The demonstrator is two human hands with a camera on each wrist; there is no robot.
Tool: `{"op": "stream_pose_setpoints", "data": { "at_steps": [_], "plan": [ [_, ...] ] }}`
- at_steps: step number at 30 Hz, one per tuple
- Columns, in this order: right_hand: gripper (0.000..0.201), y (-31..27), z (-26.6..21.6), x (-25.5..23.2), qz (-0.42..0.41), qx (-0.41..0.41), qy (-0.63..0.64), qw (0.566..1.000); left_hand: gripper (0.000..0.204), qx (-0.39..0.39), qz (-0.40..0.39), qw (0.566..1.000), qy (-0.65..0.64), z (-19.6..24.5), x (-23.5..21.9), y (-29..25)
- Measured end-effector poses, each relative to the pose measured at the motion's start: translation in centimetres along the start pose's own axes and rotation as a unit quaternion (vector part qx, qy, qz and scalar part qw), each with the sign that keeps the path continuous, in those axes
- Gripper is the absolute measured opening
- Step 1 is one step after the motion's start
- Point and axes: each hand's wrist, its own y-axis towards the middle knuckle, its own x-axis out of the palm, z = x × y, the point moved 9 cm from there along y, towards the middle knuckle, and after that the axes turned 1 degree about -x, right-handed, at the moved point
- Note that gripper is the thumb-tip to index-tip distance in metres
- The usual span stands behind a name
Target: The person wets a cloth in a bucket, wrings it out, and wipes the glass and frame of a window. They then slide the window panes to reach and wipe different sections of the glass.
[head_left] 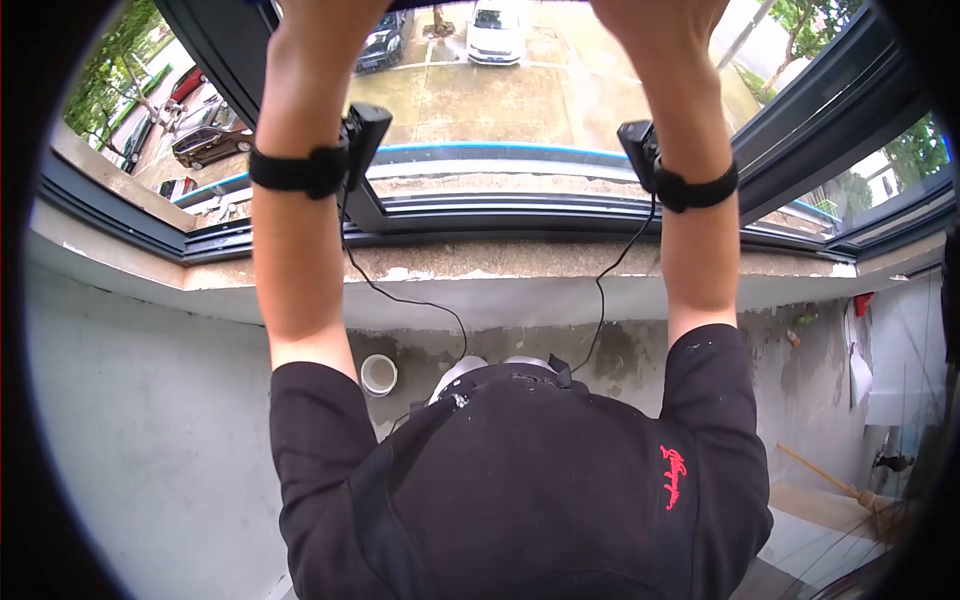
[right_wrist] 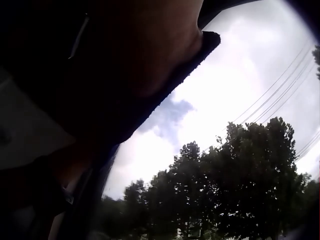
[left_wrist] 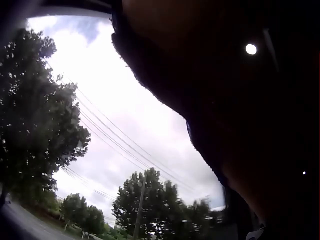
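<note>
Both arms reach up and forward at the window, and the head view cuts the hands off at its top edge. My left hand is at the upper left, my right hand at the upper right. A dark cloth with a fuzzy edge shows as a silhouette against the sky in the left wrist view. In the right wrist view the same cloth runs along the underside of the right hand. Both hands grip this cloth, which stretches between them; the fingertips are hidden in shadow.
A dark window frame and a rough sill lie below the arms. Outside are parked cars, including a white car, and trees. A white bucket stands on the floor by the feet. Thin cables hang from the wrist cameras.
</note>
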Motion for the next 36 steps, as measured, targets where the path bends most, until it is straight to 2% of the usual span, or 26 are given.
{"op": "stream_pose_setpoints", "data": {
  "at_steps": [1, 2, 4, 5, 6, 8, 9, 10, 12, 14, 16, 19, 21, 23, 24, 25, 27, 28, 29, 30, 31, 32, 34, 36],
  "plan": [
    [0.048, -1.0, -1.0, -0.8, -0.004, -0.006, -0.005, 1.000, 0.052, 0.006, 0.002, 1.000, 0.005, 0.5, -0.3, -1.5],
    [0.048, -2.1, -1.9, -1.6, -0.009, -0.013, -0.010, 1.000, 0.053, -0.019, -0.031, 0.999, -0.004, 0.9, -0.6, -3.0],
    [0.050, -4.3, -3.0, -1.7, -0.214, 0.124, 0.023, 0.969, 0.055, -0.065, -0.091, 0.994, -0.021, 1.9, -1.7, -6.1],
    [0.056, -6.6, -3.9, -2.2, -0.145, 0.079, 0.000, 0.986, 0.057, -0.086, -0.120, 0.989, -0.031, 2.5, -2.3, -8.1],
    [0.070, -9.7, -4.6, -1.9, -0.159, 0.090, 0.011, 0.983, 0.058, -0.103, -0.146, 0.983, -0.041, 2.9, -2.6, -10.1],
    [0.064, -14.8, -6.6, -3.4, -0.204, 0.152, -0.025, 0.967, 0.061, -0.094, -0.205, 0.974, -0.024, 4.3, -3.6, -16.0],
    [0.064, -17.7, -8.0, -4.0, -0.253, 0.169, -0.021, 0.952, 0.061, -0.082, -0.222, 0.972, -0.004, 5.3, -4.5, -19.5],
    [0.063, -20.7, -9.4, -4.8, -0.302, 0.183, -0.017, 0.935, 0.056, -0.110, -0.298, 0.948, 0.017, 5.7, -5.3, -22.9],
    [0.059, -26.8, -12.8, -6.3, -0.374, 0.211, 0.015, 0.903, 0.047, -0.119, -0.362, 0.925, -0.007, 7.0, -7.8, -28.2],
    [0.057, -31.1, -15.2, -7.6, -0.451, 0.263, 0.066, 0.851, 0.038, -0.152, -0.398, 0.904, -0.033, 7.7, -10.2, -30.7],
    [0.061, -31.4, -15.9, -8.1, -0.437, 0.249, 0.083, 0.860, 0.036, -0.156, -0.443, 0.881, -0.048, 7.9, -11.1, -32.0],
    [0.065, -29.6, -15.1, -7.6, -0.411, 0.227, 0.104, 0.877, 0.041, -0.171, -0.439, 0.880, -0.060, 7.5, -10.6, -31.1],
    [0.066, -26.3, -13.3, -6.0, -0.374, 0.205, 0.092, 0.900, 0.048, -0.185, -0.401, 0.894, -0.074, 6.5, -9.2, -27.7],
    [0.069, -21.0, -10.5, -4.5, -0.317, 0.165, 0.070, 0.931, 0.057, -0.167, -0.383, 0.908, -0.041, 5.4, -7.0, -23.2],
    [0.070, -18.1, -9.0, -3.7, -0.289, 0.153, 0.057, 0.943, 0.063, -0.152, -0.341, 0.927, -0.030, 4.7, -5.9, -21.0],
    [0.063, -14.3, -7.3, -3.2, -0.230, 0.168, 0.056, 0.957, 0.065, -0.151, -0.284, 0.946, -0.035, 3.9, -4.8, -18.3],
    [0.068, -8.4, -4.6, -2.1, -0.138, 0.148, 0.031, 0.979, 0.062, -0.127, -0.178, 0.975, -0.038, 2.7, -3.1, -11.2],
    [0.063, -5.9, -3.4, -1.5, -0.104, 0.146, 0.013, 0.984, 0.062, -0.116, -0.171, 0.978, -0.041, 2.1, -2.2, -8.0],
    [0.062, -2.6, -2.2, -1.4, -0.112, 0.154, 0.027, 0.981, 0.061, -0.085, -0.118, 0.989, -0.042, 1.6, -1.5, -4.8],
    [0.061, 0.7, -1.0, -1.4, -0.121, 0.162, 0.040, 0.979, 0.061, -0.047, -0.097, 0.994, -0.007, 1.1, -0.4, -2.3],
    [0.063, 3.1, 0.5, -1.5, -0.162, 0.245, 0.123, 0.948, 0.057, -0.049, -0.067, 0.997, -0.002, 1.0, -0.3, 0.4],
    [0.062, 3.5, 1.0, -1.0, -0.214, 0.241, 0.103, 0.941, 0.054, -0.051, -0.035, 0.998, 0.002, 1.4, -0.5, 1.9],
    [0.062, 4.2, 1.9, 0.0, -0.315, 0.223, 0.064, 0.920, 0.054, -0.050, -0.052, 0.997, 0.003, 1.9, -0.7, 1.9],
    [0.060, 2.4, 0.4, -1.0, -0.170, 0.143, 0.013, 0.975, 0.054, -0.054, -0.064, 0.996, 0.007, 2.2, -1.2, 1.3]
  ]
}}
